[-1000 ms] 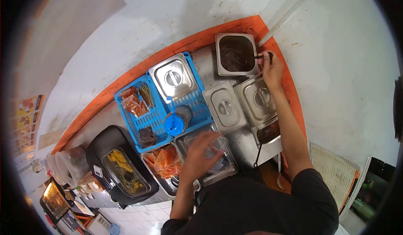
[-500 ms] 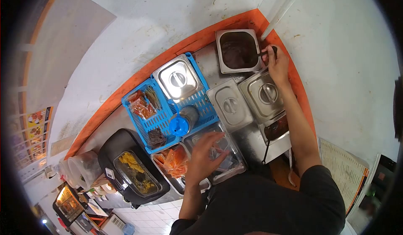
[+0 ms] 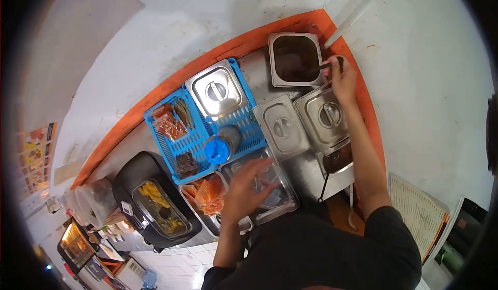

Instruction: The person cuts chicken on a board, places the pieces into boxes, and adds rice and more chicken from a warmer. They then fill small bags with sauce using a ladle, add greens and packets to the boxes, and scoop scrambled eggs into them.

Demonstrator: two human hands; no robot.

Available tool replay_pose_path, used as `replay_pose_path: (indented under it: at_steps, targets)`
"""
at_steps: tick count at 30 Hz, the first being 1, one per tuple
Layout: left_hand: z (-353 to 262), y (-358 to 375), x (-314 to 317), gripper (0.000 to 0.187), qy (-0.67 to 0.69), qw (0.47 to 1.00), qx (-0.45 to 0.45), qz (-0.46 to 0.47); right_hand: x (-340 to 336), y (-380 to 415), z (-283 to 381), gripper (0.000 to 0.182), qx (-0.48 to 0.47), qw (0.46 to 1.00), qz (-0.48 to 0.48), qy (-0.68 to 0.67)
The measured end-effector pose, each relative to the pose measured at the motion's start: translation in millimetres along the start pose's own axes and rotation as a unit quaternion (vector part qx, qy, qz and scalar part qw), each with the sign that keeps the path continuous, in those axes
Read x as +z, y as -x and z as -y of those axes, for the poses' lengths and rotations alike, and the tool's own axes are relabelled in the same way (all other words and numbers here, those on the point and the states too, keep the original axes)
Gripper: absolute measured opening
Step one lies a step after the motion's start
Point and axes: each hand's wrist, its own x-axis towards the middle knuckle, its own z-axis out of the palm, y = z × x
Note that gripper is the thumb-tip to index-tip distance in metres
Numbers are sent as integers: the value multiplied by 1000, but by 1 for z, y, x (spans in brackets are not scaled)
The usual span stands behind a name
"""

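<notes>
My right hand is closed around the black handle of a utensil. The utensil's far end goes into a deep steel pan of dark liquid, where its shape is hidden. Fingers apart, my left hand is over a clear plastic container with clear plastic pieces in it; I see nothing held there. Just left of that hand is a tray with orange-red plastic-wrapped packets. Below my right wrist sits a lidded steel pan, with a second steel lid beside it.
A blue basket holds a steel-lidded pan, a blue-topped bottle and several packets. A smaller pan of dark sauce has a thin black handle sticking out. At left stands a black case with yellow food behind its window.
The view has shifted slightly, so the counter items sit a little further left. My right hand keeps its grip at the deep pan; my left hand still hovers over the clear container.
</notes>
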Motion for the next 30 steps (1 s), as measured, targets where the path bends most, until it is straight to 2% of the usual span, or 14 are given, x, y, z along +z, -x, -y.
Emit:
replay_pose_path:
  at_steps: [2,4,6,9,11,12,14,16,18,20,22,24,26,30]
  targets:
    - [-1,-3,1,55,-1,1000,11,3,19,-5,2,27,7,1000,-1,2]
    - [-8,-5,1,56,3,1000,6,6,32,-15,-1,29,-54,998,-6,-3]
    - [-10,-4,1,56,-1,1000,13,9,28,-22,-5,30,-73,997,-21,-8]
    - [-10,-3,1,58,11,1000,14,7,1,-19,1,30,-129,987,-21,93]
    - [-11,-1,0,61,17,1000,1,6,-13,-8,4,30,-72,990,-18,117]
    - [-8,-2,0,61,22,1000,-1,-1,-12,-4,2,30,-76,990,-9,118]
    - [-4,-4,1,58,27,1000,12,8,-2,1,-5,30,-17,1000,11,14]
    - [-5,-7,3,57,27,999,19,7,16,-3,-7,30,-14,999,17,-31]
    - [-7,-8,3,56,22,999,28,19,26,-12,-1,29,-47,998,24,19]
    - [-12,-9,3,52,18,999,28,13,26,-17,-3,27,-45,998,15,-36]
    - [-11,-8,0,52,22,999,36,9,10,-20,1,25,-110,993,26,36]
    - [-8,-8,0,51,32,999,43,0,-5,-19,-13,24,-108,993,42,35]
    - [-3,-8,0,51,33,999,41,-15,-14,-14,-18,22,-42,998,39,-29]
    - [-5,-9,-1,52,34,999,22,-4,-18,-14,-27,24,-15,994,56,-87]
